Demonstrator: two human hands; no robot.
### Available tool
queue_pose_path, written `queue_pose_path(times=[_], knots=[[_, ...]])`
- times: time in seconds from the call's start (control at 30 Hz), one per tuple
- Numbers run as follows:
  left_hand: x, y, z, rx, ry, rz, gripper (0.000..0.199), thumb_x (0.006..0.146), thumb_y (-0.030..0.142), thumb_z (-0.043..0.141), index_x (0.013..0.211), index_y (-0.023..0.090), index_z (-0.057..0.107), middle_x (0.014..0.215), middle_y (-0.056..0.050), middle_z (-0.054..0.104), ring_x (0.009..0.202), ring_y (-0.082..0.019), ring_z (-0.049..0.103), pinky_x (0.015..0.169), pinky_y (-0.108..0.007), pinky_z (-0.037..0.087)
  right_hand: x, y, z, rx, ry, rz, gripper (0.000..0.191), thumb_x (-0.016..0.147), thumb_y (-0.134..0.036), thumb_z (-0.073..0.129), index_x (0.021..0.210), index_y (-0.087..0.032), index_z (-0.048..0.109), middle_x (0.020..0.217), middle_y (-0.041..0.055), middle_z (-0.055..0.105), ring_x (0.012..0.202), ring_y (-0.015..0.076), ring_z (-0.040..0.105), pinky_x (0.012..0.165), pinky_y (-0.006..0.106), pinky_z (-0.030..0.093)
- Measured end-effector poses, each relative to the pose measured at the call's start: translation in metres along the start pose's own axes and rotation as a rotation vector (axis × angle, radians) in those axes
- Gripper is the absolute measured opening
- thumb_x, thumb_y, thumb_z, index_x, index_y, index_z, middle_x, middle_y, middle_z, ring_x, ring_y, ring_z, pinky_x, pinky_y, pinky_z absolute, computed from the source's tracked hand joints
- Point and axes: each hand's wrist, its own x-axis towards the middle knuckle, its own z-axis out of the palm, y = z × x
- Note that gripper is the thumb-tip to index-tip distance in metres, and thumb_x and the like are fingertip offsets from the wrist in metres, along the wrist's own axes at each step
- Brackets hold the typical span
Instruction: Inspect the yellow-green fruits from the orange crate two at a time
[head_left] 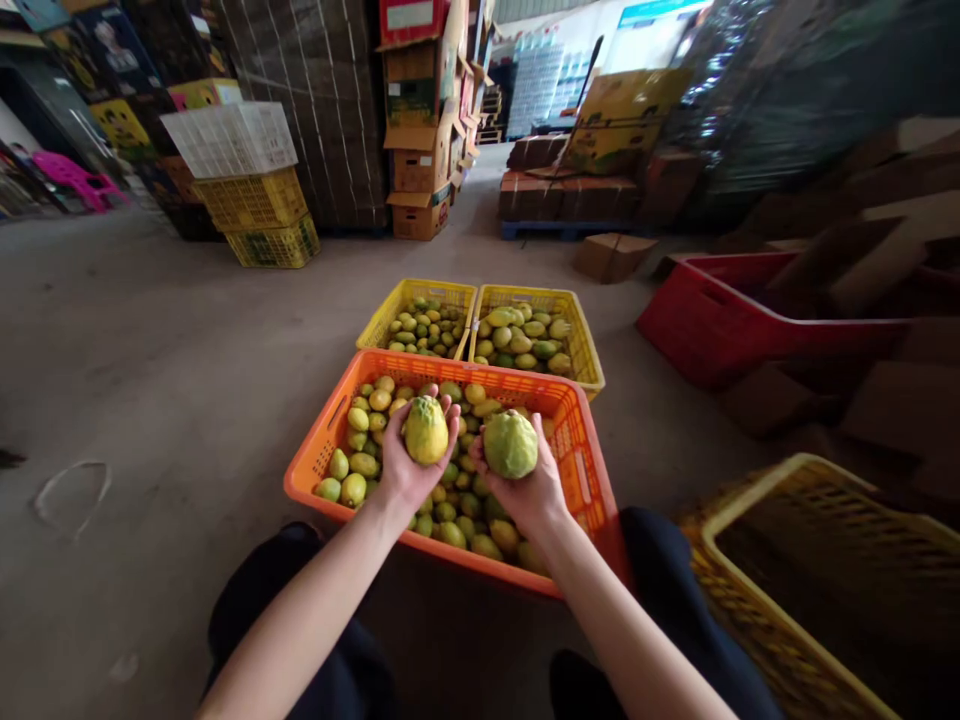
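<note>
A yellow-green, bumpy-topped fruit [426, 432] rests in my left hand [405, 474], palm up with the fingers curved round it. My right hand [534, 490] holds a larger, rounder green fruit [511, 445] in the same way. Both hands are above an orange crate [341, 508] holding many yellow and green fruits, some hidden by my hands and forearms. Behind it, two yellow crates stand side by side, the left one [373, 327] with small fruits and the right one [589, 345] with larger ones.
A yellow crate [757, 490] is at the lower right, near my knee. Beyond it stands a red bin [686, 320] with cardboard. Stacked crates [255, 200] are at the back left, boxes [418, 170] at the back middle, and a loaded blue pallet [559, 230] behind.
</note>
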Motion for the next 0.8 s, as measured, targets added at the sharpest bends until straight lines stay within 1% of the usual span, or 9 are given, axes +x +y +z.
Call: queue_pose_path(times=[0.07, 0.17, 0.23, 0.33, 0.47, 0.63, 0.8], knots=[[0.004, -0.003, -0.001, -0.020, 0.006, 0.023, 0.031, 0.087, 0.025, 0.044, 0.109, 0.018, 0.065, 0.100, -0.006, 0.069, 0.099, -0.020, 0.064, 0.082, -0.030, 0.053, 0.002, 0.001, -0.004, 0.020, 0.020, -0.012, 0.029, 0.089, -0.042, 0.047, 0.077, -0.021, 0.065, 0.074, 0.0022, 0.071, 0.069, 0.0172, 0.067, 0.058, 0.030, 0.056], [0.011, -0.006, -0.003, -0.038, 0.005, 0.015, 0.034, 0.086, 0.024, 0.044, 0.113, 0.021, 0.064, 0.105, -0.005, 0.069, 0.105, -0.021, 0.062, 0.086, -0.032, 0.051, 0.002, 0.000, -0.009, -0.045, -0.001, 0.005, 0.033, 0.090, -0.043, 0.043, 0.089, -0.019, 0.066, 0.079, 0.0053, 0.072, 0.068, 0.0177, 0.067, 0.052, 0.027, 0.054], [0.014, -0.009, -0.004, -0.050, 0.005, 0.002, 0.036, 0.085, 0.024, 0.044, 0.115, 0.020, 0.063, 0.107, -0.005, 0.069, 0.106, -0.021, 0.061, 0.087, -0.031, 0.050, 0.001, -0.001, -0.010, -0.072, -0.030, -0.001, 0.034, 0.090, -0.043, 0.045, 0.093, -0.017, 0.066, 0.079, 0.0066, 0.072, 0.069, 0.0185, 0.068, 0.053, 0.027, 0.055], [0.016, -0.015, -0.004, -0.045, 0.002, -0.018, 0.037, 0.084, 0.025, 0.044, 0.116, 0.020, 0.063, 0.109, -0.005, 0.068, 0.105, -0.021, 0.062, 0.086, -0.031, 0.051, 0.000, -0.003, -0.008, -0.037, -0.044, -0.016, 0.029, 0.088, -0.039, 0.047, 0.091, -0.017, 0.066, 0.078, 0.0066, 0.072, 0.069, 0.0185, 0.068, 0.057, 0.029, 0.056], [0.016, -0.021, -0.004, -0.032, 0.011, -0.036, 0.038, 0.082, 0.023, 0.045, 0.115, 0.020, 0.062, 0.108, -0.005, 0.069, 0.100, -0.019, 0.064, 0.083, -0.029, 0.052, -0.002, -0.005, -0.002, 0.059, -0.018, -0.038, 0.025, 0.088, -0.037, 0.047, 0.090, -0.019, 0.065, 0.081, 0.0045, 0.073, 0.074, 0.0184, 0.069, 0.063, 0.030, 0.057], [0.016, -0.024, -0.007, -0.019, 0.019, -0.049, 0.036, 0.082, 0.022, 0.045, 0.113, 0.020, 0.063, 0.104, -0.004, 0.070, 0.092, -0.018, 0.067, 0.078, -0.029, 0.054, -0.002, -0.007, 0.003, 0.101, -0.009, -0.044, 0.024, 0.088, -0.036, 0.048, 0.095, -0.021, 0.065, 0.082, 0.0040, 0.072, 0.074, 0.0184, 0.068, 0.062, 0.031, 0.057], [0.017, -0.022, -0.006, -0.028, 0.036, -0.075, 0.037, 0.081, 0.022, 0.043, 0.112, 0.018, 0.063, 0.100, -0.006, 0.070, 0.092, -0.019, 0.067, 0.077, -0.029, 0.055, 0.001, -0.005, -0.001, 0.126, -0.007, -0.038, 0.024, 0.087, -0.035, 0.049, 0.099, -0.020, 0.064, 0.084, 0.0054, 0.072, 0.076, 0.0188, 0.069, 0.065, 0.032, 0.057]])
